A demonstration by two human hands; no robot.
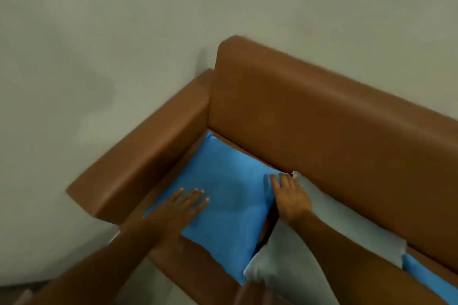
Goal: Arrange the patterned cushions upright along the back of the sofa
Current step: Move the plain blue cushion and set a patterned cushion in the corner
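A pale wall [124, 32] backs a brown leather sofa [322, 111] running toward the lower right. A blue cushion [230, 195] lies flat in the sofa's corner at centre frame. The left hand [183, 208] rests open on it, fingers spread; the right hand [290, 195] presses open-palmed at its right edge, beside a grey cushion [280, 265]. Another blue cushion [426, 277] shows at lower right.

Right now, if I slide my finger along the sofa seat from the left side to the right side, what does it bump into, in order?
Sofa armrest → left hand on the big blue cushion → right hand → grey cushion → edge of another blue cushion.
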